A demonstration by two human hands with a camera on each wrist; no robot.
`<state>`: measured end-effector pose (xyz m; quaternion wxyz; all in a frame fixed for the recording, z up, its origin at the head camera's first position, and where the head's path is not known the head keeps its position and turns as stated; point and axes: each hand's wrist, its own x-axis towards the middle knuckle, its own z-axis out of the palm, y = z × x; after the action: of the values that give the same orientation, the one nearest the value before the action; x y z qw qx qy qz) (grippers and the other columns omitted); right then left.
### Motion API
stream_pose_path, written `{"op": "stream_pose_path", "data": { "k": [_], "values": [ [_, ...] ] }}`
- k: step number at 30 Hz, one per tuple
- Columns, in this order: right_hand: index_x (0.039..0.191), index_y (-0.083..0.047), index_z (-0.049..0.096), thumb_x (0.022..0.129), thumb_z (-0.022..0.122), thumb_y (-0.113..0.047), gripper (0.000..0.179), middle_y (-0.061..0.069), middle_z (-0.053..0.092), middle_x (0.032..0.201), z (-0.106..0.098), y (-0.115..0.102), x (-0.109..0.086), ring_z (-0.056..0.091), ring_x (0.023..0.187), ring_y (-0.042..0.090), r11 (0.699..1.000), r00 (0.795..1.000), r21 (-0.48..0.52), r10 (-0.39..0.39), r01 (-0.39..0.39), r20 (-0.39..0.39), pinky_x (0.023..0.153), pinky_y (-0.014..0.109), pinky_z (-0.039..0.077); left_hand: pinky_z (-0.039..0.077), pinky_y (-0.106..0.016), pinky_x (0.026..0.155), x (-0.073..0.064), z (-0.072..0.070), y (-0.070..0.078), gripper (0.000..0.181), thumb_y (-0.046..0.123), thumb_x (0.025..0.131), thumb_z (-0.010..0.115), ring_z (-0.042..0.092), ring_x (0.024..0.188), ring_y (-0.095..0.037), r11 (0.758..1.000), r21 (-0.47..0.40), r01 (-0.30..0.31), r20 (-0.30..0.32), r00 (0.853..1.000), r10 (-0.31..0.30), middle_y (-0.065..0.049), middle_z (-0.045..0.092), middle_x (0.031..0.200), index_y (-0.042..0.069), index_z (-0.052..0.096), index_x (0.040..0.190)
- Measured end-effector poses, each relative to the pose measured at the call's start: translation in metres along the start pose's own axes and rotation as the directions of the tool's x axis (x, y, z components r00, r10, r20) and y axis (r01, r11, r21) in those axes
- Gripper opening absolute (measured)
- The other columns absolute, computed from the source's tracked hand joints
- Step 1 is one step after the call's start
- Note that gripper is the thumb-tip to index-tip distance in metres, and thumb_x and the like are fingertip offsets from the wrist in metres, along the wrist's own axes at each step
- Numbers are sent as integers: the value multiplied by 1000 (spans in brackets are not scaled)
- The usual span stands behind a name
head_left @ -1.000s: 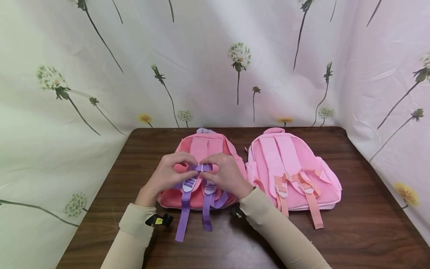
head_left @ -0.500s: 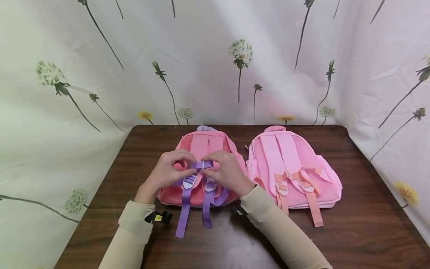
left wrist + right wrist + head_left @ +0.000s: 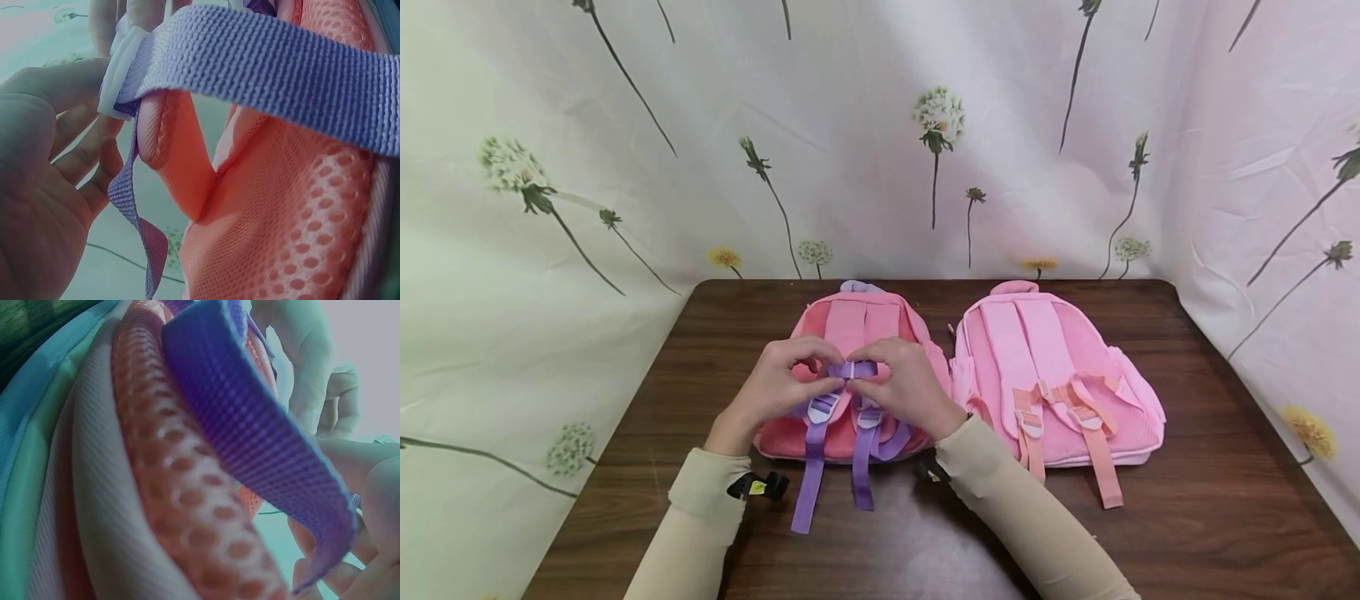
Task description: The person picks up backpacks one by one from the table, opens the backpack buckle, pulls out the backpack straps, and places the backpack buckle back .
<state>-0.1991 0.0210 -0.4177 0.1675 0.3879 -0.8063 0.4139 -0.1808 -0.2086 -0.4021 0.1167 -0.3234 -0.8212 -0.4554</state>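
Note:
A pink backpack point(image 3: 846, 325) with purple straps lies back side up at the table's centre left. Over it, both hands hold a short purple chest strap point(image 3: 863, 369) with a white clip point(image 3: 852, 370) at its middle. My left hand point(image 3: 775, 379) pinches the strap left of the clip between thumb and fingers. From the other side my right hand point(image 3: 906, 383) pinches it the same way. Below them, white buckles point(image 3: 822, 408) carry purple webbing tails point(image 3: 807, 492) hanging onto the table. In the left wrist view, wide purple webbing point(image 3: 281, 62) passes through a white buckle point(image 3: 122, 75).
To the right lies a second pink backpack point(image 3: 1067, 400) with peach straps point(image 3: 1105, 475), its side close against the first. Both rest on a dark wooden table point(image 3: 1210, 500). A dandelion-patterned cloth point(image 3: 865, 167) hangs behind and at the sides.
Both hands keep their pinch on the purple chest strap. It rose slightly, then dipped a little, and the left hand shifted slightly right toward the clip. Both backpacks stay put.

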Motion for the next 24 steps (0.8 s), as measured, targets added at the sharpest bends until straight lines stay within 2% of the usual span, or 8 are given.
{"op": "stream_pose_path", "data": {
  "k": [3,5,10,13,19,24],
  "values": [
    [107,-8,81,83,91,-16,27,3,79,99,0,0,0,72,93,17,1000,1000,-5,-4,4,-2,84,34,56,60,-44,73,2,-1,10,29,-15,74,87,67,80,-32,1000,-9,-9,3,1000,9,-15,75,94,-2,75,96],
    [107,-9,81,83,91,-17,27,3,79,99,0,0,0,72,93,17,1000,1000,-8,0,0,-2,84,34,56,59,-45,72,2,-1,12,29,-16,74,87,67,80,-33,1000,-13,-12,8,1000,12,-16,75,94,-3,75,97],
    [107,-8,81,83,90,-15,26,3,79,99,-1,1,0,72,93,17,1000,1000,-5,5,-5,-4,85,34,57,58,-44,71,0,0,-2,34,-12,72,90,66,82,-31,1000,-8,-2,9,1000,2,-11,76,98,3,76,99],
    [107,-8,81,83,90,-14,26,3,79,99,-2,1,0,72,93,17,1000,1000,1,0,0,-8,84,35,57,59,-39,75,-2,-1,-8,34,-7,75,91,67,84,-26,1000,-7,11,11,1000,-11,-6,76,100,8,77,101],
    [108,-7,81,83,91,-15,28,4,79,100,-2,1,0,72,95,19,1000,1000,0,20,-20,6,86,36,57,56,-32,74,-4,-3,-11,27,3,81,90,65,82,-19,999,27,38,1,999,-38,1,75,94,14,78,102],
    [108,-7,81,82,91,-15,30,4,79,101,-3,0,0,72,97,20,1000,1000,-6,29,-29,7,88,37,57,55,-30,69,-4,-5,-13,25,3,81,90,66,78,-16,999,46,8,-14,1000,-8,2,74,88,13,79,100]
  ]
}}
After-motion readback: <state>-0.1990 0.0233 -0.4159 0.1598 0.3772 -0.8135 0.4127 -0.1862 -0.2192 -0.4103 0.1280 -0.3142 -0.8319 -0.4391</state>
